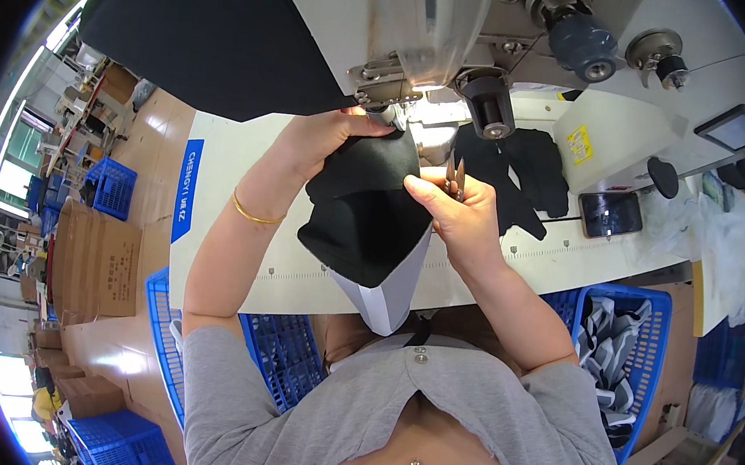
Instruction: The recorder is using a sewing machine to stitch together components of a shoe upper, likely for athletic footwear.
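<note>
A black fabric piece [356,222] with a white panel [378,301] along its lower side hangs at the front of the sewing machine [408,23]. My left hand [329,140] grips its upper left edge close under the machine's needle area, thumb on top and the other fingers mostly hidden. At the piece's right edge, my right hand [463,214] pinches the fabric between thumb and fingers. Small thread snips [455,179] are also tucked in this hand, blades pointing up. Whether the needle is in the fabric is hidden.
Flat black cut pieces [528,180] lie right of the needle area, near a phone [611,214] on the white worktable [237,265]. A blue basket [659,346] of black and white pieces stands below right, another blue basket [281,362] below left. Cardboard boxes [95,261] stand left.
</note>
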A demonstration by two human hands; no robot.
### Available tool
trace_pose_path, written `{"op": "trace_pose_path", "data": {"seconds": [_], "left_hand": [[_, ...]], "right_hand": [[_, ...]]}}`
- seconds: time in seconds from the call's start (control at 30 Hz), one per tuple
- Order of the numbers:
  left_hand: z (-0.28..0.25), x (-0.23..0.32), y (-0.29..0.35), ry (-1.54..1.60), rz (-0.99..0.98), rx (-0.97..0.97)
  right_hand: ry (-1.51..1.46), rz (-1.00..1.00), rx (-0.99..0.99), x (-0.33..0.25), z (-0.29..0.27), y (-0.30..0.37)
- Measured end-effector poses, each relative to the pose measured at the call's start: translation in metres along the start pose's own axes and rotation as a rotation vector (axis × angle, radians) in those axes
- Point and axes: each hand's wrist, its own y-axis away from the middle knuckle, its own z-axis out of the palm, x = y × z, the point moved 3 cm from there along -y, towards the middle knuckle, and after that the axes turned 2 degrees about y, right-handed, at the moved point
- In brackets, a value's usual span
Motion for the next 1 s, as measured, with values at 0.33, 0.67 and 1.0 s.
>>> {"op": "trace_pose_path", "data": {"seconds": [0.33,0.67,1.0], "left_hand": [[-0.023,-0.019,-0.024,-0.256,0.235,0.091],[0.029,0.000,0.078,-1.449,1.192,0.456],[0.041,-0.027,0.075,-1.498,1.521,0.119]], "right_hand": [[0.024,0.009,0.010,0.001,-0.003,-0.002],[0.090,-0.047,0.016,0.007,-0.005,-0.005],[0.007,-0.037,-0.005,0.003,0.004,0.004]]}}
